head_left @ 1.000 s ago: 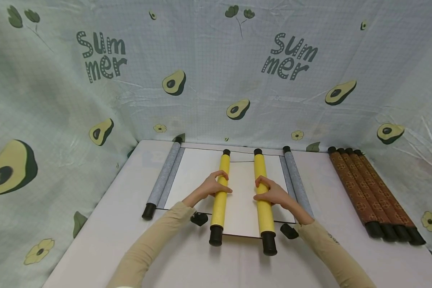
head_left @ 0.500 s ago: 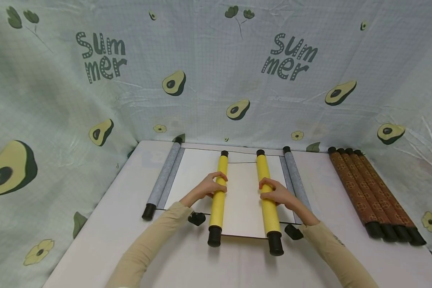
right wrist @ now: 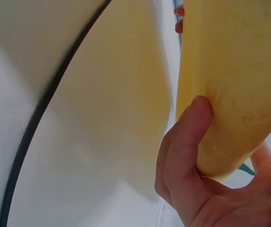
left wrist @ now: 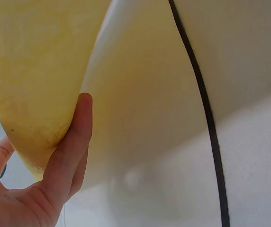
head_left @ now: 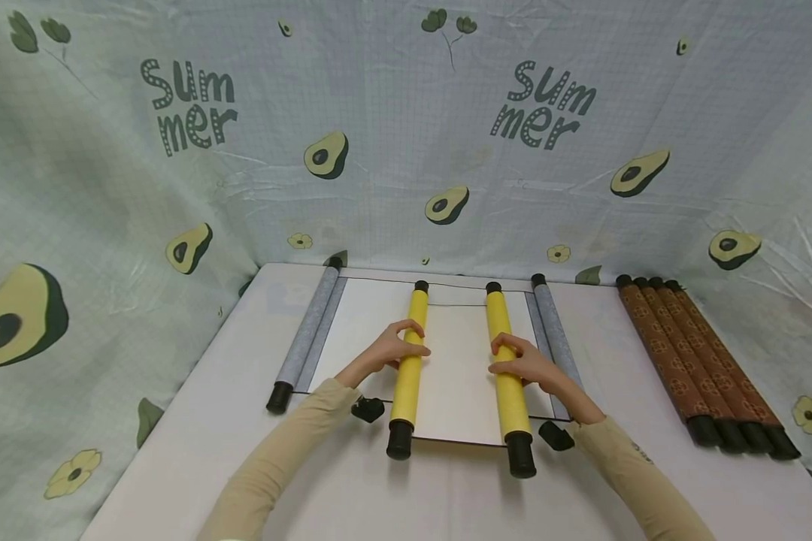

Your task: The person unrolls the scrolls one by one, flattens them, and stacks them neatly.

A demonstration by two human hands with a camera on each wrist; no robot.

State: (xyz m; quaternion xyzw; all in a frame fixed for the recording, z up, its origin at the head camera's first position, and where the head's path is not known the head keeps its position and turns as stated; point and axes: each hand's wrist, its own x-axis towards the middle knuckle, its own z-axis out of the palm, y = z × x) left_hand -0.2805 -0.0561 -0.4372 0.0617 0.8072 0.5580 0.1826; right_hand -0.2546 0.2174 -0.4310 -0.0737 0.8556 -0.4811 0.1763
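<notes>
A yellow scroll with black end knobs hangs partly unrolled in the head view, white paper (head_left: 456, 368) stretched between its left roll (head_left: 408, 387) and right roll (head_left: 510, 402). My left hand (head_left: 392, 347) grips the left roll, thumb and fingers around it. My right hand (head_left: 533, 365) holds the right roll in the same way. Both wrist views show curled fingers (left wrist: 69, 156) around the yellow backing. Beneath lies a grey scroll (head_left: 311, 323), unrolled, its white sheet (head_left: 359, 323) partly hidden by the yellow one and my hands.
Several rolled brown patterned scrolls (head_left: 690, 361) lie side by side at the table's right. A cloth printed with avocados (head_left: 446, 204) hangs behind and at both sides. Pale table surface (head_left: 352, 488) shows in front of the scrolls.
My hands have moved apart, the left slightly left and the right to the right. The yellow rolls now stand farther apart, with a wider strip of white paper between them.
</notes>
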